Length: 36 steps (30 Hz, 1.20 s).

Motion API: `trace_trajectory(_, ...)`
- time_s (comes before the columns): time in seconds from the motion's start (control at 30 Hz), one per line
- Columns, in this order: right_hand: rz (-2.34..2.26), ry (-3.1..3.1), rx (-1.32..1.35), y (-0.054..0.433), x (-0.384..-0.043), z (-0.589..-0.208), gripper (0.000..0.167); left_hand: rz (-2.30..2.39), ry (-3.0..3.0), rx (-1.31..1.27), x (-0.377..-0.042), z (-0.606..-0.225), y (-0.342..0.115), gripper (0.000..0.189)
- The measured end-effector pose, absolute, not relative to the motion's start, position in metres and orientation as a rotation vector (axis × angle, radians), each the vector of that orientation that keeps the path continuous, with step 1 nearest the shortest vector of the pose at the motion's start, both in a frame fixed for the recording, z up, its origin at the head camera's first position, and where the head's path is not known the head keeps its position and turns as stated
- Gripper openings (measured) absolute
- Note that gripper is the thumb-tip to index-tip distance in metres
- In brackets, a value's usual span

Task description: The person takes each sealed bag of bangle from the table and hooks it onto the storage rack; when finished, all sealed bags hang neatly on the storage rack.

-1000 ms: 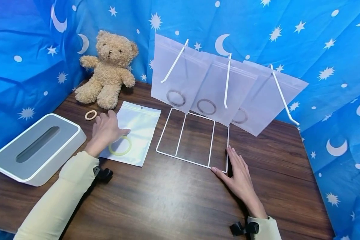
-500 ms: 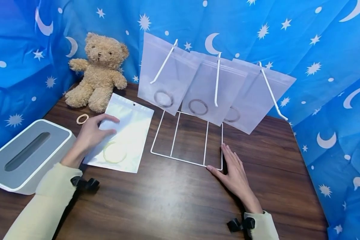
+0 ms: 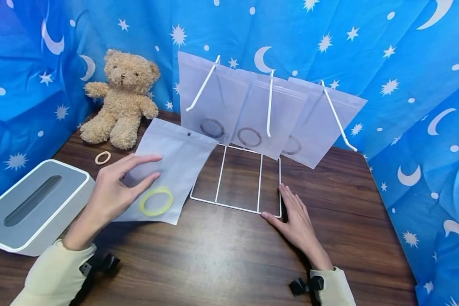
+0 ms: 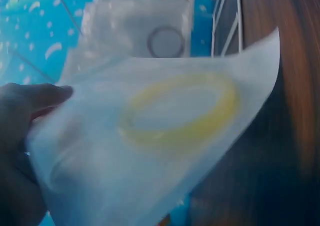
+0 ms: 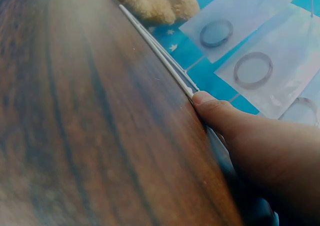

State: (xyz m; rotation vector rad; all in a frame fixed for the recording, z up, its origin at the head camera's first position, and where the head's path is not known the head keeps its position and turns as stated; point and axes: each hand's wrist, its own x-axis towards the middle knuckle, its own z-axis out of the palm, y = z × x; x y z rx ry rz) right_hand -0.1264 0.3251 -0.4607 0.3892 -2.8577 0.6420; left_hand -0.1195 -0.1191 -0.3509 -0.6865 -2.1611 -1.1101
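Note:
My left hand [image 3: 109,193] holds a white translucent zip bag [image 3: 179,170] by its left side, tilted up off the table. Thumb and forefinger stand apart over its front; the other fingers are hidden. A yellow ring [image 4: 227,108] shows inside the bag. My right hand [image 3: 298,221] rests at the front right corner of a white wire display rack [image 3: 260,185], its thumb [image 5: 205,98] on the front bar and its fingers along the side. Three similar bags hang on the rack's hooks, each with a dark ring, such as the middle bag [image 3: 279,114].
A teddy bear [image 3: 124,100] sits at the back left. In front of it lies a small beige ring [image 3: 102,158]. A grey and white tissue box [image 3: 66,180] stands left of my left hand. A blue star-patterned cloth [image 3: 405,85] hangs behind the wooden table [image 3: 214,263].
The bag with the yellow ring has gone from lying flat to tilted up in my left hand, its upper corner nearer the rack. My right hand keeps its place on the rack.

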Motion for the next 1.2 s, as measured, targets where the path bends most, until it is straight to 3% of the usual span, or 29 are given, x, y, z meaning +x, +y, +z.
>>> trace_trajectory(0.2,0.645,-2.843,0.402,0.326,-0.126,-0.459,0.096,-1.31,-1.876,-0.882,-0.098,-0.315,-0.082,0.039)
trace_trajectory(0.43,0.646,-2.845,0.413,0.327,-0.126,-0.458,0.095,-1.659,-1.652,-1.029,-0.093,-0.304,-0.045,0.035)
trace_trajectory(0.83,0.584,-2.808,0.493,0.329,-0.125,-0.463,0.08,-1.966,-1.618,-0.968,-0.099,-0.31,0.007,0.033)
trace_trajectory(1.2,0.603,-2.88,0.424,0.33,-0.124,-0.459,0.097,-1.953,-1.655,-0.923,-0.11,-0.317,0.014,0.033)
